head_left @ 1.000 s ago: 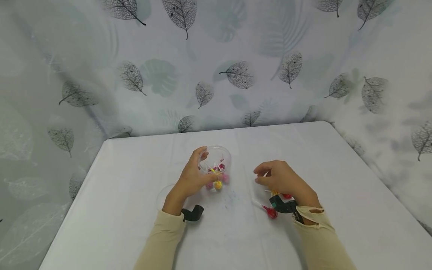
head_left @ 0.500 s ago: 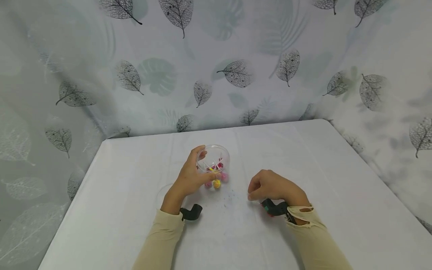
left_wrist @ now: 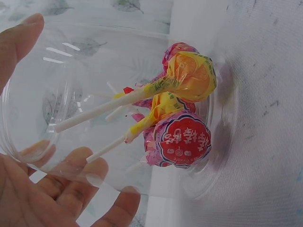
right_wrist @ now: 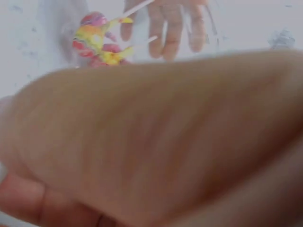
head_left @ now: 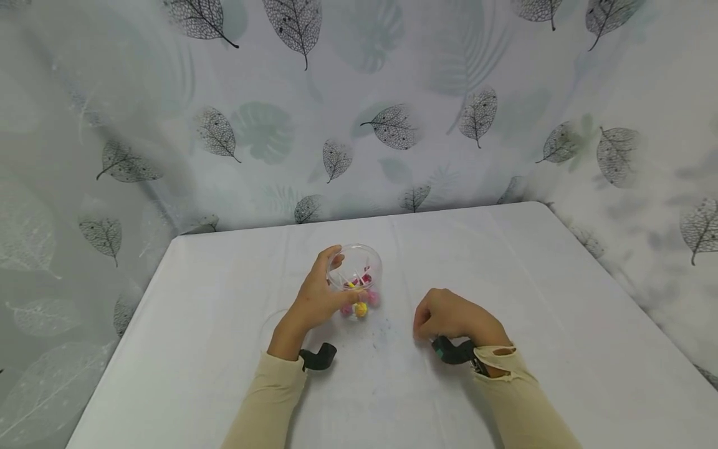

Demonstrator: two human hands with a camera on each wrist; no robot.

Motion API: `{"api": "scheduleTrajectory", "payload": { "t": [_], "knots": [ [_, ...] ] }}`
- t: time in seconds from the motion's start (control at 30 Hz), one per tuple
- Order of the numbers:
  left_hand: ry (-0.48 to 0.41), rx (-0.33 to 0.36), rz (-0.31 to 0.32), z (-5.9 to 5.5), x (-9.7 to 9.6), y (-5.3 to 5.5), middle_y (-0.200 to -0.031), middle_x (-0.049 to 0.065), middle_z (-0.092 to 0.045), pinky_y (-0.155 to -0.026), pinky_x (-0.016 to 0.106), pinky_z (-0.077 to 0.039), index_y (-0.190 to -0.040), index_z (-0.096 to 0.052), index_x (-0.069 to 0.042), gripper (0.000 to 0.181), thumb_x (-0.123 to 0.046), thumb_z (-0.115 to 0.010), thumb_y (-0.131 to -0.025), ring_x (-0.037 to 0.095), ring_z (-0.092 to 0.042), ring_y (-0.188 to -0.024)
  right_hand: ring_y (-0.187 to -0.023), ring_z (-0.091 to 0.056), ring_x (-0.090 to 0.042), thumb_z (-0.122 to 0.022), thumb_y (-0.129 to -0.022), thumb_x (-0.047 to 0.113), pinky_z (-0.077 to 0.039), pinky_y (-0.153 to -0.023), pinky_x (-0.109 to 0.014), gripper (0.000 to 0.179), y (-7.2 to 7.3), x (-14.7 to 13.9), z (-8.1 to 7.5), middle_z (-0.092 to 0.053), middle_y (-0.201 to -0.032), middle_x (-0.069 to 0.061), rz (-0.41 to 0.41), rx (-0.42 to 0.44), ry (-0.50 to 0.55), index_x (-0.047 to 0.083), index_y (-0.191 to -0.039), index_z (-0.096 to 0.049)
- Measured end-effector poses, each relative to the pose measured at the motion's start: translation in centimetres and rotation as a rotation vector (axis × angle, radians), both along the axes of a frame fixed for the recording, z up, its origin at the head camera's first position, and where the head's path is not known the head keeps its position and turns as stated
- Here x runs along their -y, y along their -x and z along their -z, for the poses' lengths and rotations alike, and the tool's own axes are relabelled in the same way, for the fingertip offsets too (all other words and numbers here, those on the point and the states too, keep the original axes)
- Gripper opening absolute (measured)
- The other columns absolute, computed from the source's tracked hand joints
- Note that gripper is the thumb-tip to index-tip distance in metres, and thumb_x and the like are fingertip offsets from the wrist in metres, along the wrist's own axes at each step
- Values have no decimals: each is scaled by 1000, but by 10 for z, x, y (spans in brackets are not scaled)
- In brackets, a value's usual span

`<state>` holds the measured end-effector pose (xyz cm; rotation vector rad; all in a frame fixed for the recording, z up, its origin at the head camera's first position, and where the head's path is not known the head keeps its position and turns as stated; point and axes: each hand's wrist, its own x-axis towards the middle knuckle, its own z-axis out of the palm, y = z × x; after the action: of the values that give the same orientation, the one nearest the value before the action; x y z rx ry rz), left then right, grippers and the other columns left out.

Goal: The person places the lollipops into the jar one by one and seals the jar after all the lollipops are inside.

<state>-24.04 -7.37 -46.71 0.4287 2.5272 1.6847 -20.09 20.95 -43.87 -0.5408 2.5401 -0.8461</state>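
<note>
My left hand [head_left: 321, 293] grips a clear plastic jar [head_left: 363, 252] round its side, thumb toward me. Inside the jar are several wrapped lollipops, among them a yellow one [left_wrist: 191, 75] and a pink and red one [left_wrist: 184, 139], their white sticks pointing toward the jar's mouth. To the right of the jar, my right hand [head_left: 457, 317] is low over the table with its fingers bent down. Its fingertips and whatever lies under them are hidden in the head view. In the right wrist view the same hand fills most of the picture, blurred, with the jar's lollipops [right_wrist: 92, 38] beyond it.
A clear round lid [head_left: 268, 321] lies on the white-covered table [head_left: 224, 268], beside my left wrist. A leaf-patterned curtain [head_left: 359, 93] stands behind the table and along both sides. Black camera mounts [head_left: 320, 357] sit at both wrists.
My right hand has moved a little left and toward me, down to the table, and its fingers have bent more. It now covers the loose lollipops seen earlier. The left hand and jar stay put.
</note>
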Motion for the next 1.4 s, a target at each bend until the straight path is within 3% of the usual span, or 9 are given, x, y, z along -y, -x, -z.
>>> {"api": "scheduleTrajectory", "payload": {
  "t": [0.3,0.43,0.57,0.77,1.03,1.13,1.27,1.4],
  "knots": [
    [-4,-17,17,1,0,1,-161,12,-44,-121,58,-30,-161,-29,-18,100,-27,-89,-82,23,-39,-150,-66,-66,-15,-75,-91,10,-54,-62,-31,5,1,-16,-12,-71,-72,-1,128,-16,124,8,-88,-79],
    [-2,-23,18,1,0,1,-160,12,-44,-121,57,-31,-161,-29,-17,99,-26,-89,-83,23,-39,-149,-70,-68,-16,-74,-93,11,-55,-64,-32,7,1,-22,-16,-73,-77,-2,179,-59,145,6,-92,-79],
    [1,-23,16,1,1,1,-160,11,-44,-121,57,-31,-160,-29,-20,98,-27,-89,-82,23,-39,-149,-71,-68,-17,-73,-92,8,-56,-64,-32,6,1,-27,-17,-73,-78,-3,214,-48,148,5,-93,-77],
    [4,-21,20,2,2,2,-161,11,-43,-121,58,-31,-159,-30,-24,96,-26,-89,-83,23,-38,-150,-65,-60,-15,-71,-83,2,-50,-59,-30,5,2,-33,-13,-67,-72,0,204,-25,114,5,-87,-72],
    [-4,-29,21,2,2,3,-160,12,-44,-121,57,-31,-159,-30,-22,96,-24,-88,-83,22,-39,-149,-67,-61,-13,-73,-85,1,-50,-62,-29,5,1,-36,-13,-69,-73,2,161,37,63,6,-83,-74],
    [-3,-27,20,2,2,3,-160,12,-44,-121,57,-31,-158,-31,-22,95,-24,-88,-82,22,-39,-149,-63,-58,-13,-71,-83,0,-47,-57,-29,8,1,-37,-14,-68,-72,2,169,41,55,7,-83,-75],
    [-2,-27,20,2,2,2,-160,12,-44,-121,57,-30,-159,-31,-22,96,-25,-89,-82,22,-39,-150,-63,-57,-14,-67,-80,-1,-47,-57,-30,15,2,-38,-14,-68,-72,2,193,6,73,7,-88,-77],
    [-1,-29,19,2,2,2,-160,10,-45,-121,57,-30,-159,-31,-23,96,-25,-89,-82,21,-39,-149,-76,-63,-17,-69,-84,3,-53,-67,-33,15,4,-39,-15,-73,-82,1,212,-88,110,6,-96,-78]
  ]
}}
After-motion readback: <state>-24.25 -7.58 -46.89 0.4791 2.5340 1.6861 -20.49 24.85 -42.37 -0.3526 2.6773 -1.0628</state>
